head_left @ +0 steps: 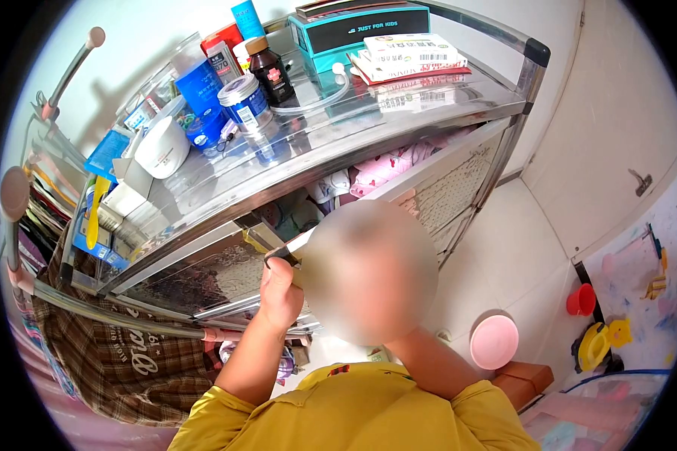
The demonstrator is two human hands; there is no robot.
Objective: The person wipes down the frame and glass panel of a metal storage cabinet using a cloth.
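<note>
In the head view my left hand (281,297) is raised in front of the cabinet, its thumb up and its fingers closed round a dark-edged object (282,257). Most of that object disappears behind a round blurred patch, so its kind cannot be told. My right forearm (438,362) reaches up from a yellow sleeve into the same patch. The blur hides my right hand and whatever it may hold. Behind both arms stands a metal-framed cabinet (233,197) with its front partly open, showing pink patterned cloth (390,169).
On the cabinet top stand a brown bottle (271,73), a blue-labelled jar (246,107), a white bowl (162,148), a teal box (361,34) and stacked small boxes (414,52). A plaid garment (120,353) hangs at left. A pink basin (494,342) sits on the floor at right.
</note>
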